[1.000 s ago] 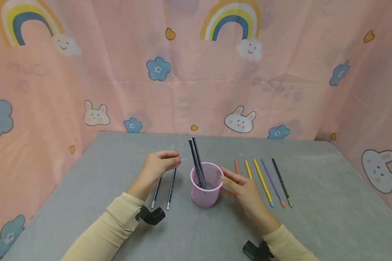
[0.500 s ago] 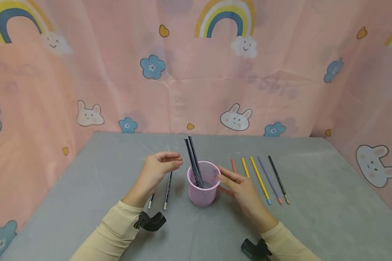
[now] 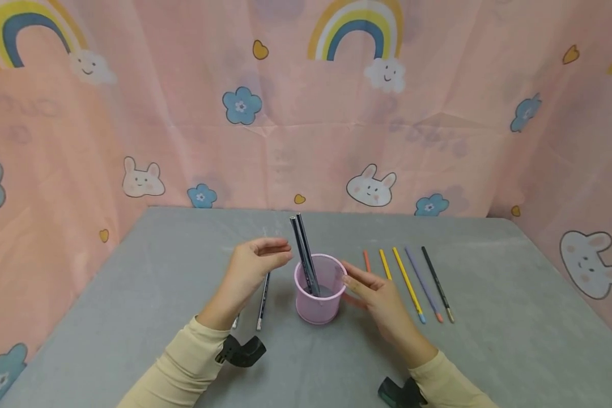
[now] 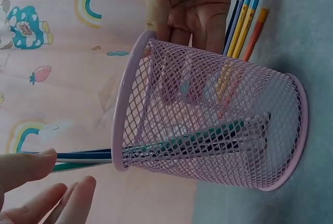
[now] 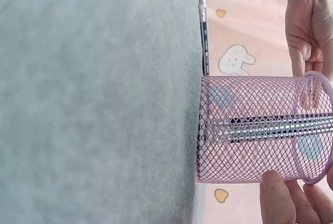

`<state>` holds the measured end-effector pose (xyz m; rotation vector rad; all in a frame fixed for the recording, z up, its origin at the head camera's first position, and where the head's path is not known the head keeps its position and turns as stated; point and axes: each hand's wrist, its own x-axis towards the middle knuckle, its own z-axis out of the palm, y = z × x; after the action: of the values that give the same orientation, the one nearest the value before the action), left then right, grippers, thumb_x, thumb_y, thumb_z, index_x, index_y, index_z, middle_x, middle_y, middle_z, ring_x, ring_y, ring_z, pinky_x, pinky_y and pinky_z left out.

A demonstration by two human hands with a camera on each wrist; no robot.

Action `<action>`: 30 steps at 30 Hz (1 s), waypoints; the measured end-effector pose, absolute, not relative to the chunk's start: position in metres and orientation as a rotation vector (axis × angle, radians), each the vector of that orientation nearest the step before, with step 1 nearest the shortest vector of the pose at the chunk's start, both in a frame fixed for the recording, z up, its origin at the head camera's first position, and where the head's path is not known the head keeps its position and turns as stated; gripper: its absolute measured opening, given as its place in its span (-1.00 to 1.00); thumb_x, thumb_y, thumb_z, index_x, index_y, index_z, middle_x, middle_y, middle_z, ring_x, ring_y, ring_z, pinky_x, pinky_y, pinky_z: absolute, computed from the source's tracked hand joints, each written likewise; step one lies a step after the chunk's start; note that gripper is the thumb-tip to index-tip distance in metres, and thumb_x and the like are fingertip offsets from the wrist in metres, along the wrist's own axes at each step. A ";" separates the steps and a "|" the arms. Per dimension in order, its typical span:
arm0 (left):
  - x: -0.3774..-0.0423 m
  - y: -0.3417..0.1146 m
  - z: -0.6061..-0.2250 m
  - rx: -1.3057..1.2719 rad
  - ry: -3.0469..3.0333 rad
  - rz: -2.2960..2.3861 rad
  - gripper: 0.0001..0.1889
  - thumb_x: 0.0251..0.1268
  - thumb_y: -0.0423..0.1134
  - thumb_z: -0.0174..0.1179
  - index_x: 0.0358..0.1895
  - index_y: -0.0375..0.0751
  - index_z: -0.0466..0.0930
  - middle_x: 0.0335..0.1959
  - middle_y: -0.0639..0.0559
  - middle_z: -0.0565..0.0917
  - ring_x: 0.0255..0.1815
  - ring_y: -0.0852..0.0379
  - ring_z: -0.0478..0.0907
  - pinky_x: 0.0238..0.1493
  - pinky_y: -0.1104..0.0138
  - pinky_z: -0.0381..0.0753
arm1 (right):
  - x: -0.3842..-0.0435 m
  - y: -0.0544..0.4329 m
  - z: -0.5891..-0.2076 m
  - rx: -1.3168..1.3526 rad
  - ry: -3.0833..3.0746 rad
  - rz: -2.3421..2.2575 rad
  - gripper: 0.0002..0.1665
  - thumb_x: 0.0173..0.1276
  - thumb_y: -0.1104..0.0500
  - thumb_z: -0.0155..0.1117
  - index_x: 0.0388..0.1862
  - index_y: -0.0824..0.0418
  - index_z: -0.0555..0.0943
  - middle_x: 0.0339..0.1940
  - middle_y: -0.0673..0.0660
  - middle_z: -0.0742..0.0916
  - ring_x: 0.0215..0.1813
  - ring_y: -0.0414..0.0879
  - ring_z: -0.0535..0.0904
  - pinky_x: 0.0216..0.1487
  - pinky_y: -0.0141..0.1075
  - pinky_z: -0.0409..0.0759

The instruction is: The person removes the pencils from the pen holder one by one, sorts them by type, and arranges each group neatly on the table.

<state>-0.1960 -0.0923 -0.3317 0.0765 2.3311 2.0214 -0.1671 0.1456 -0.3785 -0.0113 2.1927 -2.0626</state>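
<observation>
A pink mesh pencil cup [image 3: 316,311] stands upright mid-table. Dark pencils [image 3: 302,243] lean toward its left side, their upper ends sticking out above the rim. My right hand [image 3: 385,303] holds the cup's right side, thumb at the rim and other fingers along the mesh. Close to the standing pencils on their left is my left hand [image 3: 247,272], its fingers loosely bent. The left wrist view shows a gap between its thumb [image 4: 31,166] and the other fingers, with the thumb tip right at the pencils. Beneath this hand lies a dark pencil [image 3: 263,306], partly hidden; another's end shows beside it.
Right of the cup, several pencils lie in a row: orange [image 3: 367,260], yellow [image 3: 409,286], purple [image 3: 424,283] and black [image 3: 437,283]. The right hand covers part of some. A pink patterned curtain [image 3: 285,141] hangs behind the grey table [image 3: 515,340].
My left hand has shifted slightly right toward the pencils in the cup and covers more of the pencils on the table. The right hand stays at the cup.
</observation>
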 end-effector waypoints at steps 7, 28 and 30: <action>-0.201 -0.078 -0.328 0.066 2.478 1.962 -0.61 0.18 -0.27 0.40 0.10 -0.24 0.68 -0.01 -0.14 0.77 0.04 0.05 0.71 0.14 0.20 0.66 | -0.170 0.148 -0.380 0.015 2.185 -2.070 -0.46 0.46 0.11 0.24 0.38 0.19 0.49 0.38 0.12 0.58 0.36 0.02 0.55 0.22 -0.05 0.61; -0.207 -0.063 -0.330 0.087 2.592 2.011 -0.77 0.17 -0.31 0.39 -0.12 -0.31 0.73 -0.16 -0.17 0.78 -0.14 0.04 0.73 -0.10 0.29 0.69 | -0.169 0.146 -0.378 0.019 2.181 -2.063 -0.46 0.46 0.11 0.24 0.38 0.20 0.50 0.38 0.12 0.59 0.34 -0.03 0.57 0.21 -0.07 0.62; -0.207 -0.064 -0.331 0.076 2.588 2.018 -0.79 0.16 -0.31 0.40 -0.14 -0.29 0.73 -0.17 -0.15 0.79 -0.15 0.07 0.71 -0.11 0.32 0.68 | -0.168 0.145 -0.379 0.008 2.172 -2.069 -0.45 0.45 0.13 0.25 0.37 0.23 0.49 0.38 0.15 0.59 0.29 -0.11 0.61 0.20 -0.09 0.62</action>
<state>-0.2065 -0.0637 -0.3308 0.0765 2.5879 2.0178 -0.1684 0.1451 -0.3788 0.0078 2.1719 -2.0693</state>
